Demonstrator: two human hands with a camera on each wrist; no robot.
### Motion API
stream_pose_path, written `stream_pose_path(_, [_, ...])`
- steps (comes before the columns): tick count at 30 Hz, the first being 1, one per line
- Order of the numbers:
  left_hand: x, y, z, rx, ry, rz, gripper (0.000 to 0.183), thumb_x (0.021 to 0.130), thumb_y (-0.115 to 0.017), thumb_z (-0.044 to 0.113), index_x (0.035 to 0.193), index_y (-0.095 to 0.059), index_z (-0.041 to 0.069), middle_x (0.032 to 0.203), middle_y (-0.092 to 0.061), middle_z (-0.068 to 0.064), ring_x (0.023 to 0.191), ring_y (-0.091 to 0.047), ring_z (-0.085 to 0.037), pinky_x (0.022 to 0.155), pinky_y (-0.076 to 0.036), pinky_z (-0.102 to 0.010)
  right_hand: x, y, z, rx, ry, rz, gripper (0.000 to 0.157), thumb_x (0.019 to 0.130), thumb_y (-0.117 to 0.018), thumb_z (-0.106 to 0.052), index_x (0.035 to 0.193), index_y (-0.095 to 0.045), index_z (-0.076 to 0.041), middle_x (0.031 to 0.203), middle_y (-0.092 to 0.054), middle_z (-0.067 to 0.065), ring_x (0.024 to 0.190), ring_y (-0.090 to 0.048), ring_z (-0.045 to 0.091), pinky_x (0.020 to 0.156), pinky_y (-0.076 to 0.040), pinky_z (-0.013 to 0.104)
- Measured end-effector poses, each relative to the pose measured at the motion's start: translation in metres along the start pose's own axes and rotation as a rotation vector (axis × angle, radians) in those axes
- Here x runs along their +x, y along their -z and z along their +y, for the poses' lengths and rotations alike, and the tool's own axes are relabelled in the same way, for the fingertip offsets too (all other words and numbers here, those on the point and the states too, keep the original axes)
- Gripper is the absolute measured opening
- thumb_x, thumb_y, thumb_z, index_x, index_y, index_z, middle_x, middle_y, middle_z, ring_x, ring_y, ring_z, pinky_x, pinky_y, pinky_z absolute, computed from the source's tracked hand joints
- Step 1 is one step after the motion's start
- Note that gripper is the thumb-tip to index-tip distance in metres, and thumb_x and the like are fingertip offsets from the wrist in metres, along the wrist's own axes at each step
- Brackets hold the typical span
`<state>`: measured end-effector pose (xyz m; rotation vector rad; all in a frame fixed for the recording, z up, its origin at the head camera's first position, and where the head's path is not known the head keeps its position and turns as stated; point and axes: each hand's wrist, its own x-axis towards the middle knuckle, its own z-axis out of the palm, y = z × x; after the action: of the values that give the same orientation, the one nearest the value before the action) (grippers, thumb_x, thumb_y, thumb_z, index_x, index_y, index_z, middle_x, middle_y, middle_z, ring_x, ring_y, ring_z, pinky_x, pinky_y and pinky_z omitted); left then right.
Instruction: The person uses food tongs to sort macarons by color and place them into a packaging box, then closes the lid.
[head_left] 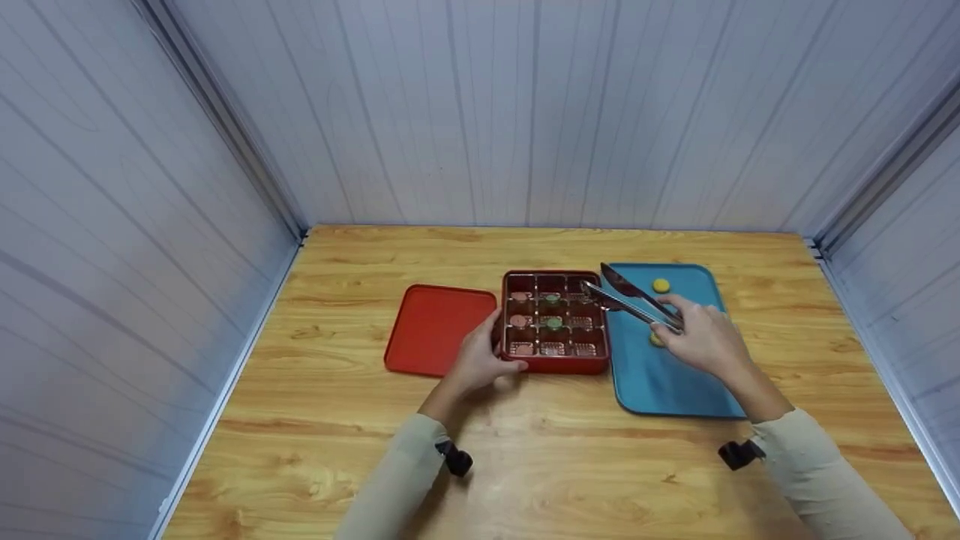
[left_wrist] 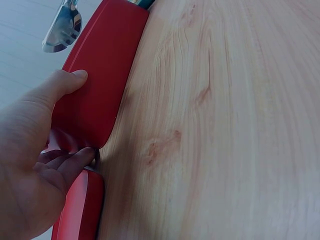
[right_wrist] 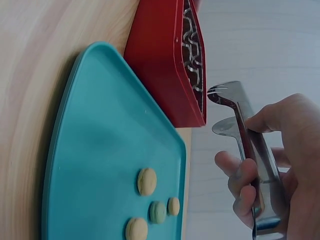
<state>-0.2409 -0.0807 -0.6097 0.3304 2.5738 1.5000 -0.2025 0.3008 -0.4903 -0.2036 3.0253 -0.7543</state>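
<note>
My left hand (head_left: 478, 361) grips the front left corner of a red box (head_left: 559, 365), thumb on its front wall and fingers at its left side. A clear divided insert fills the box. Pink macarons (head_left: 519, 321) sit in its left column and green macarons (head_left: 554, 323) in the middle column's back and centre compartments. My right hand (head_left: 705, 337) holds metal tongs (right_wrist: 240, 130), their two tips apart above the box's back right part, with no macaron seen between them. On the blue tray (right_wrist: 100, 150) lie several yellow macarons (right_wrist: 147, 181) and a green macaron (right_wrist: 158, 212).
A flat red lid (head_left: 439, 330) lies just left of the box, close to my left fingers. The tray lies against or very near the box's right side. Pale panel walls (head_left: 495, 112) enclose the wooden table (head_left: 330, 450) at the back and sides.
</note>
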Motion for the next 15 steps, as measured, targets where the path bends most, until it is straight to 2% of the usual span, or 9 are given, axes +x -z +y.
stream_pose_path(2, [-0.003,0.003,0.007,-0.004,-0.007,0.000,0.122,0.077,-0.103,0.024,0.176,-0.034,0.004,0.173,-0.052,-0.025,0.161,-0.050,-0.047,0.138,-0.036,-0.064,-0.002,0.002,0.004,0.003,-0.007,0.003,0.056,0.107,-0.072,-0.028,0.156,-0.062,-0.004,0.064,-0.055,0.000,0.053,-0.044,0.017,0.048,-0.031,0.031])
stream_pose_path(7, [-0.006,0.004,0.013,0.011,-0.006,0.005,0.119,0.079,-0.102,0.022,0.176,-0.035,0.005,0.172,-0.054,-0.025,0.159,-0.052,-0.046,0.136,-0.039,-0.063,-0.008,0.005,0.016,-0.006,-0.025,0.008,0.054,0.108,-0.072,-0.029,0.155,-0.063,-0.005,0.068,-0.057,0.002,0.055,-0.046,0.018,0.050,-0.033,0.031])
stream_pose_path(11, [-0.010,0.006,0.022,-0.022,-0.006,-0.008,0.117,0.079,-0.100,0.017,0.175,-0.034,0.000,0.170,-0.053,-0.029,0.158,-0.052,-0.048,0.137,-0.038,-0.063,-0.014,0.008,0.028,0.005,-0.059,0.003,0.054,0.108,-0.071,-0.031,0.155,-0.063,-0.005,0.072,-0.059,0.004,0.058,-0.049,0.019,0.051,-0.036,0.032])
stream_pose_path(15, [-0.010,0.006,0.021,-0.011,-0.023,0.000,0.117,0.079,-0.100,0.018,0.174,-0.035,-0.001,0.168,-0.056,-0.029,0.157,-0.054,-0.046,0.136,-0.040,-0.060,-0.019,0.011,0.038,0.003,-0.086,0.001,0.056,0.109,-0.070,-0.033,0.156,-0.062,-0.005,0.072,-0.059,0.004,0.058,-0.049,0.018,0.050,-0.036,0.032])
